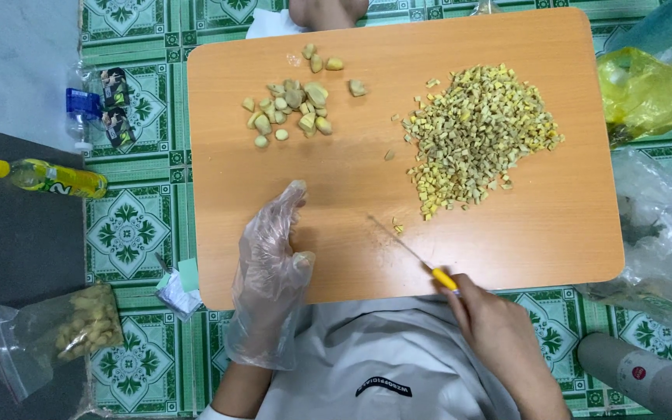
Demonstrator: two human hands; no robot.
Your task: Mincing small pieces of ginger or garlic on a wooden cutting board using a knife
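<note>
My left hand [270,264], in a clear plastic glove, lies flat and open on the orange board [336,171], holding nothing. My right hand [495,334] grips a yellow-handled knife [418,257] whose thin blade points up-left over the board's near edge. A pile of small diced yellowish pieces [476,136] lies on the board's right half. Several whole peeled chunks [293,105] sit in a loose group at the far left of the board, well beyond my left fingertips.
A yellow bottle [44,177] and a clear bottle [95,105] lie left of the board on the green patterned mat. A clear bag of chunks [56,330] lies at lower left. Yellow bag [647,89] and clear plastic [663,233] at right. Another person's foot [327,12] at top.
</note>
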